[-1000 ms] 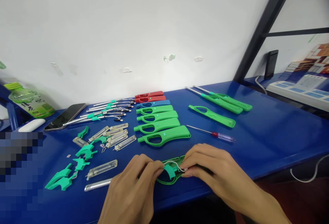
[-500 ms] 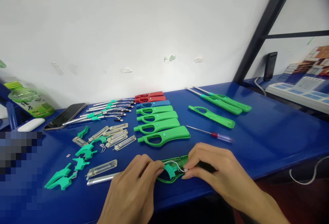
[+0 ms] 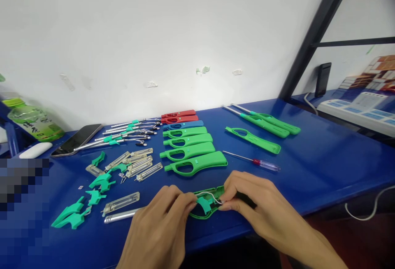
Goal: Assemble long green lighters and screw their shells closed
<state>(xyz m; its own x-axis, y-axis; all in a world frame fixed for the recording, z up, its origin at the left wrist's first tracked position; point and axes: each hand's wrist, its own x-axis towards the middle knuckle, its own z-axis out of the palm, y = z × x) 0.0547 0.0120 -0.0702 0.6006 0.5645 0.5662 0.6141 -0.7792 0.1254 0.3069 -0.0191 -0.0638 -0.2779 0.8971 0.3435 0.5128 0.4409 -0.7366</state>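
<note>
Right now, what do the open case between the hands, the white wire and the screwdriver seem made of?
Open case: probably molded plastic, green with slight sheen and thin walls.
White wire: likely a matte plastic coating, judging by its smooth, bent look; inside is hidden.
Screwdriver: shaft looks like metal, given its silvery shine; handle seems glossy plastic, being purplish and see-through.

Holding an open green casing (image 3: 201, 218) with the left hand (image 3: 157, 223) and pinching a white wire (image 3: 211, 195) over it with the right hand (image 3: 256, 197) at the near edge of a blue table (image 3: 324, 153), near a screwdriver (image 3: 256, 162) and a row of green, blue and red casings (image 3: 200, 149).
</note>
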